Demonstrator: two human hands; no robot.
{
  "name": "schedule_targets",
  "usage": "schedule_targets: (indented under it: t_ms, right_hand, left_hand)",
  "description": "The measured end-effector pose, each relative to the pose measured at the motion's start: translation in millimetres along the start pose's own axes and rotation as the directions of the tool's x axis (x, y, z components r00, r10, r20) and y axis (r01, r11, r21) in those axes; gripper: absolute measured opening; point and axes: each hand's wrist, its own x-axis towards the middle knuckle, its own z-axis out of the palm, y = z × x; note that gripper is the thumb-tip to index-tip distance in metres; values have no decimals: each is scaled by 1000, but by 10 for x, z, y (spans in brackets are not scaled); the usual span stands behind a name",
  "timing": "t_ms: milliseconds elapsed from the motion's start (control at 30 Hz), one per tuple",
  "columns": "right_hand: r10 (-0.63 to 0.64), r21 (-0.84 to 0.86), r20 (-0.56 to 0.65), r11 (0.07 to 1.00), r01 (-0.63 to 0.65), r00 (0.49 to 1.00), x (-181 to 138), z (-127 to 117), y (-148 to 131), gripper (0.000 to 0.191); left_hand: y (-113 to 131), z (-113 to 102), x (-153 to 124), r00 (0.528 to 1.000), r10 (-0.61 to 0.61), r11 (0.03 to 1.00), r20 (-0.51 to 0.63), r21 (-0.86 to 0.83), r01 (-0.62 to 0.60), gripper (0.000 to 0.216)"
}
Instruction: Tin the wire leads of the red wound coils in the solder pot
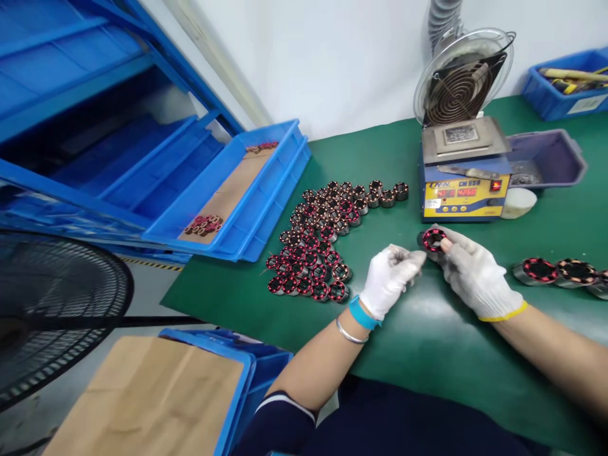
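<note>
In my right hand (470,269), gloved in white, is a motor stator (433,239) with red-and-black windings, its ring face turned up toward me. The fingers wrap it from the right, thumb at the rim. My left hand (390,277), also gloved, is just left of the stator with thumb and fingertips pinched together near its edge. Whatever lies in that pinch, perhaps a fine wire, is too small to make out. A large group of similar stators (319,272) stands on the green table (380,354) to the left of my hands.
A solder pot (463,190) with a lit red display stands behind my hands, under a fume fan (458,92). More stators (539,271) line the right side. Blue trays (256,234) stand at left, a purple bin (551,158) and blue toolbox (565,95) at back right. A floor fan (57,310) is at far left.
</note>
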Motion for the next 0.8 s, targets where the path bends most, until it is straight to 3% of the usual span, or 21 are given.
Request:
schedule_targets:
  t_ms: [67,167,300,367,433,500,567,667,800]
  right_hand:
    - [-10,-80,3,997,10,1000,-47,26,-12,60]
    - [-89,-227,20,969,92,996,-103,50,-27,55]
    - [-193,-289,6,939,187,981,-114,55,-41,54]
    - [-221,-266,-25,942,207,975,-121,60,-49,54]
    - [-238,-270,-46,938,217,970,-146,75,-55,54]
    - [-254,-294,-52,928,228,966,-184,96,-54,54]
    - [-267,-308,-44,920,241,963,-216,113,-47,54]
    - [-265,-304,-25,921,245,964,-228,118,-42,54]
    - [-271,-279,-33,927,251,962,-202,110,-75,57]
  left_hand:
    - [-67,84,26,999,-10,999,-44,52,12,42]
    - [-110,152,26,996,-75,995,40,69,72,40]
    - [11,14,-56,999,9,998,47,56,-11,35]
    - [83,-94,-83,990,126,992,-57,28,-124,36]
    - [115,-161,-78,940,247,969,-234,41,-244,41]
    - [101,-161,-52,897,326,945,-298,134,-299,49]
    - [62,-104,-28,919,339,922,-201,267,-282,51]
    - [6,5,-48,963,262,890,-71,405,-212,41]
    - [-3,36,-169,968,252,929,-10,283,-239,32]
